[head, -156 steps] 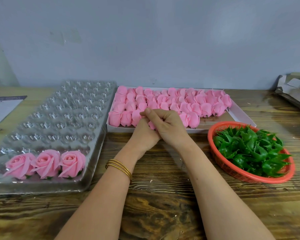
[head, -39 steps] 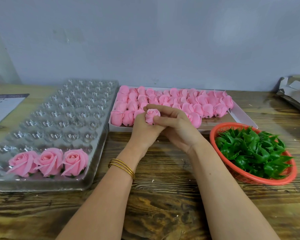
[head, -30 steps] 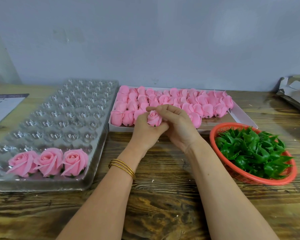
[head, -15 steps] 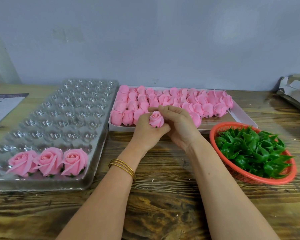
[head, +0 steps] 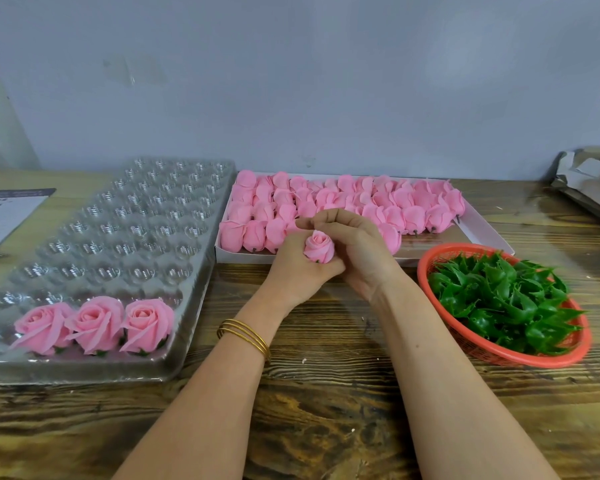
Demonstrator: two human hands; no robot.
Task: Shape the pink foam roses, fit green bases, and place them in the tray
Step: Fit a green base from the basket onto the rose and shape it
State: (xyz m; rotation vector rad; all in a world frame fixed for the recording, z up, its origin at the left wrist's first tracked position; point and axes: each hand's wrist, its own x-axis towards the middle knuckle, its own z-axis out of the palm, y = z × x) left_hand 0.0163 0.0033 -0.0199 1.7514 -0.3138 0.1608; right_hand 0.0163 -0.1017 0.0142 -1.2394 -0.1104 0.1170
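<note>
Holding one pink foam rose [head: 318, 250] between my two hands, I work just in front of the white box [head: 478, 237] of unshaped buds. My left hand [head: 297, 271] is closed around the bottom of the rose and carries it. My right hand [head: 357, 251] curls beside and over it, the fingertips touching its outer petals.

A few seconds ago the rose was hidden inside my closed hands at the edge of the box. Now it is turned up toward me, and I can see its spiral centre. It has also come a little lower and nearer to me than one second ago. I think this means the shaping step has begun, but the petals are tight, not spread like the three finished roses [head: 94, 323] in the clear tray [head: 174, 188].

No green base is on this rose that I can see. The green bases [head: 499, 299] lie in the red basket [head: 499, 355], near my right arm. The tray has many free cups, so most of the work remains.
</note>
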